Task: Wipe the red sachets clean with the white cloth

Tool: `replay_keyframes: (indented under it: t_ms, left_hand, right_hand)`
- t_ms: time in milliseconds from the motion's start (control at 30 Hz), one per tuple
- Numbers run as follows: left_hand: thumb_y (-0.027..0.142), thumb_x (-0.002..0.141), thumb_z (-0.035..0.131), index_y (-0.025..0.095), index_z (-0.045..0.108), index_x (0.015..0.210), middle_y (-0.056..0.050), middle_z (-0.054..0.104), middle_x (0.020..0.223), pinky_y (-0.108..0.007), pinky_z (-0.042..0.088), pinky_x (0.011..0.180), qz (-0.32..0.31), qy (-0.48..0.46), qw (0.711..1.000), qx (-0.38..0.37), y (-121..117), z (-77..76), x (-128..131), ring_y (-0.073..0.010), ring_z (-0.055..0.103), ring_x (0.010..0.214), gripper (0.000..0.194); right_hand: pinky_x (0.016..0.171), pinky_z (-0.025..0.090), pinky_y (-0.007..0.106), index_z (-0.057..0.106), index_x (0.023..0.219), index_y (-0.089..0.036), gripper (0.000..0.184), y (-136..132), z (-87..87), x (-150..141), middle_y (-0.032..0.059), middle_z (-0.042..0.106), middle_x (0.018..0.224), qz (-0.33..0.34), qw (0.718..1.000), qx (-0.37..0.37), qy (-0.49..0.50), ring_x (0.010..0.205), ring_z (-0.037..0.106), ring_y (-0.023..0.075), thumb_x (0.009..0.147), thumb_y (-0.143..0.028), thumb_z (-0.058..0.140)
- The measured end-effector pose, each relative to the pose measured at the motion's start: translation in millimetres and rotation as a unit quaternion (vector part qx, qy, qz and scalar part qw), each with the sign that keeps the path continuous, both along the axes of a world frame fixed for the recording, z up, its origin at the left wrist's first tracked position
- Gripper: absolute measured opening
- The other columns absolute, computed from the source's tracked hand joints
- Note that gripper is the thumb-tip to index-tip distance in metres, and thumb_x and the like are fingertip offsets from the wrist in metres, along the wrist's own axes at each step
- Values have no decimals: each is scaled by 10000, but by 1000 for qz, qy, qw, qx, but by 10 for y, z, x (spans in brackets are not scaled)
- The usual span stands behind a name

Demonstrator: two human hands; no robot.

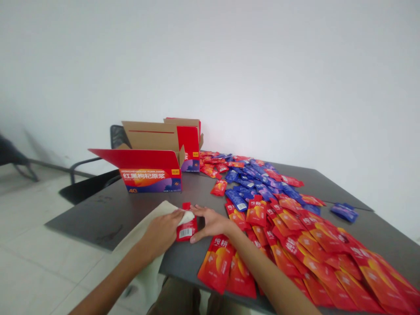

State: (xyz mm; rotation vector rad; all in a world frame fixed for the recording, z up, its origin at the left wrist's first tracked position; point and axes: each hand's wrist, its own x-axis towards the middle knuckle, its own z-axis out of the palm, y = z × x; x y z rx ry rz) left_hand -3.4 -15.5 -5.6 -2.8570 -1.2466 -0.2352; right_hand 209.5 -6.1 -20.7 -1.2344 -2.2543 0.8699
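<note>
Red foil sachet (187,230) lies on the dark table (98,218) right in front of me, between my 2 hands, barcode side up. I judge it light, soft and a little slippery, so I'd pinch it by the flat sealed edge, not the filled middle. My left hand (161,233) is curled closed, apparently gripping a corner of the cream cloth (146,273), with its fingertips by the sachet's upper edge. My right hand (211,223) is open, fingers spread, its thumb just beside the sachet; I can't tell if they touch. The heap of red and blue sachets (278,218) crowds the right side, partly under my right forearm. The open carton (151,180) stands beyond, toward the far end of the table.
</note>
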Motion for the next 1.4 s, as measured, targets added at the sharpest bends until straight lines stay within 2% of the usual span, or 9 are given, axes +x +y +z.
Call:
replay_keyframes:
  t_ms: [133, 333, 500, 700, 833, 900, 1033, 1233, 1400]
  left_hand:
    - [-29, 708, 408, 129, 497, 1353, -116, 504, 1403, -346, 372, 1094, -80, 4, 997, -15, -100, -12, 25, -205, 470, 1299, 670]
    - [18, 800, 382, 97, 538, 1306, -175, 551, 1344, -407, 458, 1005, 3, 12, 1000, -10, 32, 68, 1, -267, 573, 1192, 535]
    - [-11, 731, 399, 116, 502, 1347, -120, 503, 1403, -335, 357, 1108, -106, -7, 994, -25, -89, 0, 2, -205, 461, 1307, 638]
    - [0, 792, 352, 92, 523, 1323, -157, 560, 1338, -392, 454, 1008, 2, 26, 1000, -4, 57, 87, -50, -252, 589, 1171, 565]
    - [-14, 746, 387, 119, 495, 1353, -105, 496, 1411, -321, 358, 1104, -92, 15, 996, -12, -53, 25, -7, -190, 454, 1312, 631]
    - [-8, 754, 383, 124, 508, 1344, -98, 509, 1401, -329, 360, 1104, -110, 6, 994, -23, -46, 26, -6, -191, 465, 1303, 617]
    - [31, 817, 363, 89, 534, 1314, -152, 556, 1343, -413, 452, 1013, -19, -4, 1000, -12, 85, 64, -11, -261, 582, 1178, 529]
    - [-8, 747, 391, 112, 495, 1354, -109, 493, 1412, -339, 354, 1108, -104, -1, 995, -11, -54, -27, 28, -197, 451, 1315, 627]
    - [30, 812, 357, 89, 529, 1316, -157, 555, 1343, -410, 468, 994, -10, 2, 1000, -1, 46, 48, -2, -259, 586, 1175, 536]
  right_hand:
    - [1182, 154, 466, 374, 1432, -185, 1148, -3, 7, -5, 148, 331, 1518, -9, 1000, -8, -18, 1432, 253, 321, 453, -572, 834]
    - [1188, 145, 447, 430, 1398, -285, 990, -7, 19, 1, 68, 371, 1511, 13, 1000, 1, 6, 1443, 235, 288, 526, -560, 812]
    - [1181, 155, 466, 365, 1435, -199, 1158, 9, 1, -2, 144, 301, 1529, -5, 1000, -11, -15, 1438, 237, 318, 444, -561, 841]
    - [1185, 159, 447, 449, 1387, -276, 986, -24, 51, -3, 74, 379, 1505, 7, 1000, -4, 3, 1437, 250, 293, 519, -575, 807]
    - [1181, 156, 463, 368, 1433, -217, 1125, -9, 18, 1, 127, 312, 1529, -11, 1000, -17, -12, 1436, 246, 312, 467, -547, 840]
    - [1179, 163, 465, 380, 1428, -216, 1128, -4, 14, -3, 131, 326, 1522, -11, 1000, -9, -12, 1431, 259, 316, 454, -542, 846]
    - [1182, 160, 455, 484, 1363, -277, 964, -10, 30, -3, 78, 389, 1500, 2, 1000, 3, 8, 1431, 267, 297, 503, -548, 826]
    - [1177, 165, 471, 384, 1425, -183, 1165, 4, 15, -8, 156, 336, 1512, -8, 1000, -7, -11, 1426, 267, 326, 424, -559, 847]
    - [1181, 157, 474, 467, 1377, -271, 978, -11, 45, -9, 84, 385, 1501, 6, 1000, 4, 3, 1430, 261, 316, 513, -576, 810]
